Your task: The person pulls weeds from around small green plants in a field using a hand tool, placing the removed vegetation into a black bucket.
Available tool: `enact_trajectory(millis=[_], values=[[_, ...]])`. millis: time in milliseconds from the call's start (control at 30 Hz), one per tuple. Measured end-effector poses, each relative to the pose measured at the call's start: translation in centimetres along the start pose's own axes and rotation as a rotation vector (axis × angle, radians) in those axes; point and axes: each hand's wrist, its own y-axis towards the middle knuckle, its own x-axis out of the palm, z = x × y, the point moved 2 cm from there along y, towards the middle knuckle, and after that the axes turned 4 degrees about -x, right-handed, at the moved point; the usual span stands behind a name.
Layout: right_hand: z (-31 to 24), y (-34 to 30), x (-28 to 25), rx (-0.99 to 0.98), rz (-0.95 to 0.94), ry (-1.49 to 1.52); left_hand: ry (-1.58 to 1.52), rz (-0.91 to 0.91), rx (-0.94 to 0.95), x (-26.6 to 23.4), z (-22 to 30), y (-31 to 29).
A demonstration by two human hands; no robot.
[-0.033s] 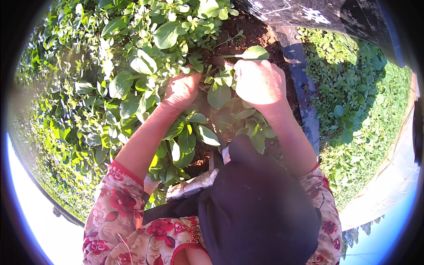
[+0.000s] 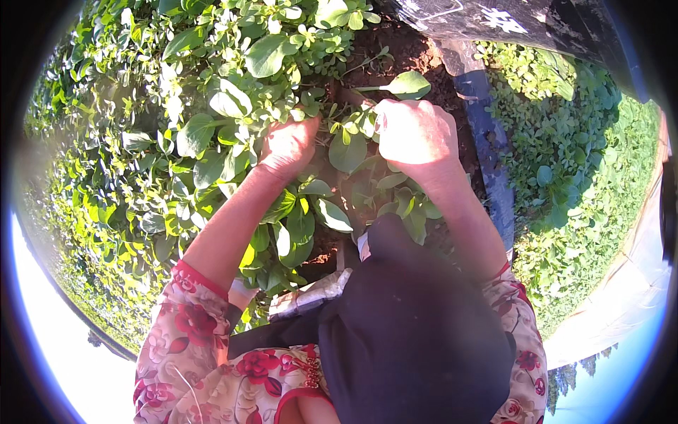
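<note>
My right hand [image 2: 420,138] is closed in a fist over the bed, knuckles in bright sun. A small-leaved green sprig [image 2: 360,121] comes out at its thumb side. Just beyond the knuckles lies a broad oval leaf [image 2: 409,85] on a pale stalk. My left hand [image 2: 289,145] reaches in among low leafy plants [image 2: 229,102], and its fingers are mostly hidden by leaves and glare. Between my two hands stands a round-leaved plant [image 2: 347,152] in shade. Larger leafy greens [image 2: 293,230] grow nearer to me, below the left wrist.
Bare reddish soil [image 2: 402,53] shows beyond my hands. A dark printed plastic container or sack [image 2: 522,28] stands at the far right. A grey strip [image 2: 489,141] borders the bed, with more greens [image 2: 565,162] past it. My dark-clad knee [image 2: 417,318] rises close in front.
Hardly anything differs. The view has shifted very slightly, and both hands stay at the same spots among the plants.
</note>
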Motion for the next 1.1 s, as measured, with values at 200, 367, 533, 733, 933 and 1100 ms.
enact_trajectory(millis=[200, 367, 533, 733, 933, 1100], values=[[-1.6, -1.9, -2.0, 0.138, 0.211, 0.120, 0.015, 0.504, 0.297, -2.0, -1.2, -3.7], [0.0, -1.7, -0.6, 0.163, 0.148, -0.025, 0.339, 0.371, 0.392, -3.5, 2.6, -1.6], [1.9, -1.0, -0.3, 0.251, -0.130, 0.069, 0.742, 0.285, 0.519, -4.2, 4.3, 3.4], [2.1, 1.1, -0.3, 0.183, -0.208, 0.037, 0.974, 0.080, 0.380, -3.7, 3.9, 5.9], [4.3, 4.7, 0.9, 0.057, -0.174, -0.071, 0.956, 0.084, 0.429, -3.0, 4.0, 7.1], [-1.2, 2.6, 0.7, -0.109, -0.289, -0.108, 0.702, 0.227, 0.487, -2.4, 0.4, 5.5]])
